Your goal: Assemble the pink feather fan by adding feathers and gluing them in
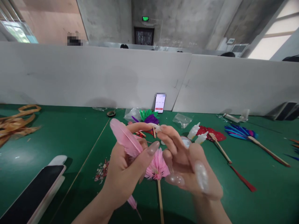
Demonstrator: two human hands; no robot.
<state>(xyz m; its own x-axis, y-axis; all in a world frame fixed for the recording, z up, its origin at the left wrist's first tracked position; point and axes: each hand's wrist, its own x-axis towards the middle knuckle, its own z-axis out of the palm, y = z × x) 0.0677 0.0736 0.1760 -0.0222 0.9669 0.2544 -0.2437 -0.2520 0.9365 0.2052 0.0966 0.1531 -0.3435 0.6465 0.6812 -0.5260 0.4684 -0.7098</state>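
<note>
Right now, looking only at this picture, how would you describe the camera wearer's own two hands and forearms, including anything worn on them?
The left hand and right hand are ungloved, with long, rounded, glossy fingernails in a pearly, shimmering finish. No sleeve, ring, bracelet or watch shows on the visible parts.

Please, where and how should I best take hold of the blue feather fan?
I would grip the blue feather fan mid-handle, coming from the near right side: the handle is long and thin and points that way, while the feathers spread at the far left end.
</note>
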